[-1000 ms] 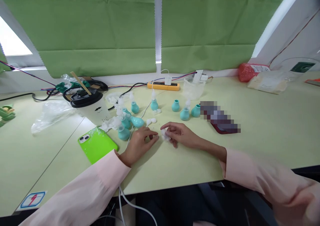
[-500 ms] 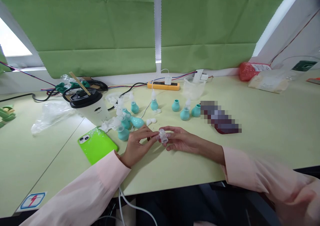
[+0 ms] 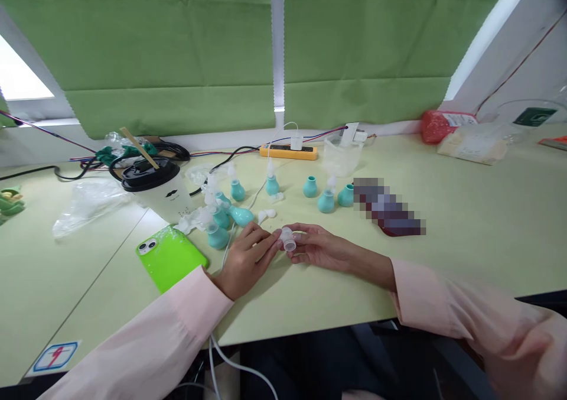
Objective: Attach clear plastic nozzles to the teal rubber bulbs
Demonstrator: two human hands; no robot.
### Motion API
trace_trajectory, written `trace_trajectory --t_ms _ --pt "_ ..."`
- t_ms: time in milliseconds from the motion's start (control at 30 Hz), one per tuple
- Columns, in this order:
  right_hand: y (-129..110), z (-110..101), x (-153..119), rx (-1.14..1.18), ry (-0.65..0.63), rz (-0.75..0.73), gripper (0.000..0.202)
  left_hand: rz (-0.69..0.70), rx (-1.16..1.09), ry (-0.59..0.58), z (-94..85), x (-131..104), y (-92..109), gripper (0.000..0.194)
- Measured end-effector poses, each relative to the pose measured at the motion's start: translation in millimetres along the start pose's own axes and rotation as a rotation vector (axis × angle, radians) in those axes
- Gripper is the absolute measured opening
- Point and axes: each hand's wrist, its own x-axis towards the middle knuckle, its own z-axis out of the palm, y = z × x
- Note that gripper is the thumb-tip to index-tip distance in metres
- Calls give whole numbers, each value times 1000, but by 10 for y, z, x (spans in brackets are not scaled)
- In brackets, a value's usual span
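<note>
Between my two hands, just above the table, is a small clear plastic tube piece point(image 3: 289, 240), its round open end facing me. The fingertips of my left hand point(image 3: 251, 257) pinch it from the left. My right hand point(image 3: 325, 247) grips its other side with thumb and fingers. Beyond my left hand lie several turquoise rubber bulbs point(image 3: 217, 236), some fitted with clear tips. Two bare bulbs point(image 3: 310, 187) and a tipped bulb point(image 3: 326, 201) stand further right. Small white plastic pieces point(image 3: 266, 215) rest just past my fingers.
A green phone point(image 3: 172, 258) lies left of my left hand, by a lidded paper cup point(image 3: 163, 198) with a straw. At the back are an orange power strip point(image 3: 287, 152) and a clear plastic tub point(image 3: 341, 156). A white cable point(image 3: 227, 249) runs beneath my left hand.
The fingers of my left hand have shifted slightly and drawn closer together on the clear tube piece. My right hand keeps its hold; the camera view has moved a little.
</note>
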Motion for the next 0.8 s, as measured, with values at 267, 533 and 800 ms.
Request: trace_trajectory --t_ms 267,533,800 --pt "11 20 6 1 27 16 30 174 416 -55 -35 -9 31 19" --pt "30 9 8 29 26 9 30 226 442 -97 -20 -31 43 32" --pt "47 -21 26 49 40 -27 26 141 152 -189 4 -35 26 38"
